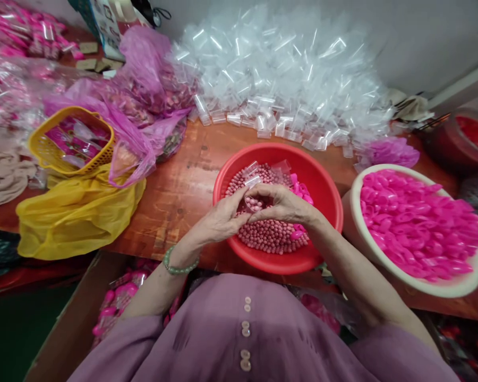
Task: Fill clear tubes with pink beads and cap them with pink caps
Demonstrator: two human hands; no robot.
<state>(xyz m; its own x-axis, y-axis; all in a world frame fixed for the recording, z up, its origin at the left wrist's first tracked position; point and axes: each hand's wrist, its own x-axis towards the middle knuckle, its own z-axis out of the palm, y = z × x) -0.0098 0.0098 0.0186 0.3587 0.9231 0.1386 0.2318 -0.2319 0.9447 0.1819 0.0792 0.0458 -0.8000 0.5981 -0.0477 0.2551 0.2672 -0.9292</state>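
Both hands meet over a red basin (329, 212) that holds many small dull-pink beads (269, 233). My left hand (227, 215), with a green bead bracelet on its wrist, has thumb and fingers closed on one side of a small clear packet (254, 203). On the packet's other side are the curled fingers of my right hand (282, 203). A few pink beads show inside the clear plastic. Bright pink plastic pieces (300, 190) and some clear sleeves (252, 168) lie in the basin beyond my fingers.
Right of the basin stands a white tub (356, 212) heaped with bright pink pieces. Clear plastic sleeves (279, 74) are piled at the back. On the left are a yellow basket (40, 140), a yellow bag (79, 217) and a purple bag (143, 58). A box of pink items lies below the table edge.
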